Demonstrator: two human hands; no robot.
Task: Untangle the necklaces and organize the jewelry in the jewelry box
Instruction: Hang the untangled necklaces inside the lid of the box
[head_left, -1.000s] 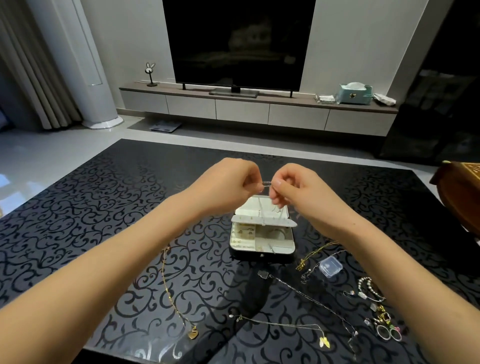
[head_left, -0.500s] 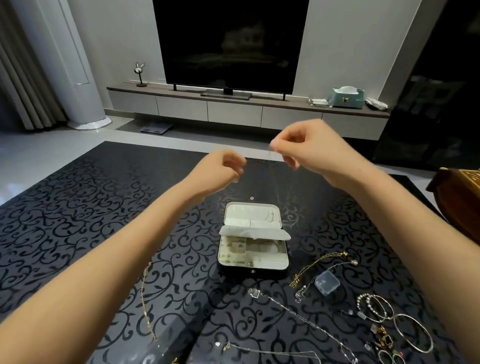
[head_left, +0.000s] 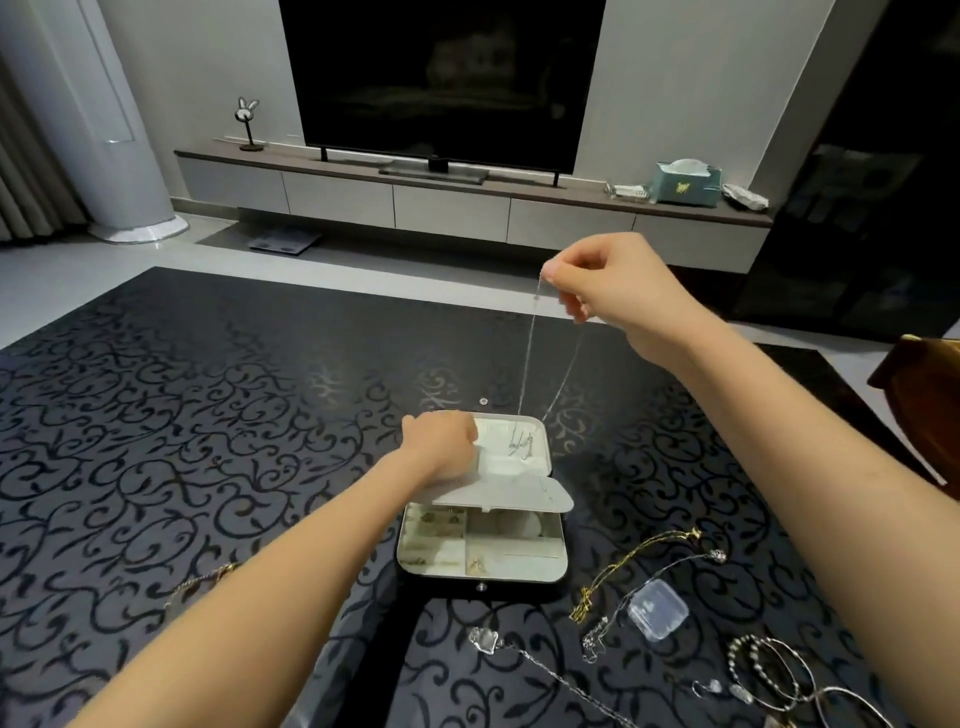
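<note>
Above the jewelry box: the right hand is raised well clear of the table. Thumb and forefinger pinch the silver necklace; the other fingers are curled.
Silver necklace: two fine strands hang from the pinch, down and slightly left, to the open lid. The lower end lies against the lid's pale lining.
Left hand: back upward, over the left half of the lid. Its fingers curl downward out of sight; whether they hold anything cannot be determined.
Box condition: open on the table, lid laid back away from the person. A pale inner flap stands between lid and compartmented tray.
Right of box: gold chain, clear plastic case and bracelets, all apart from both hands.
Near edge: pendant necklace just in front of the box.
</note>
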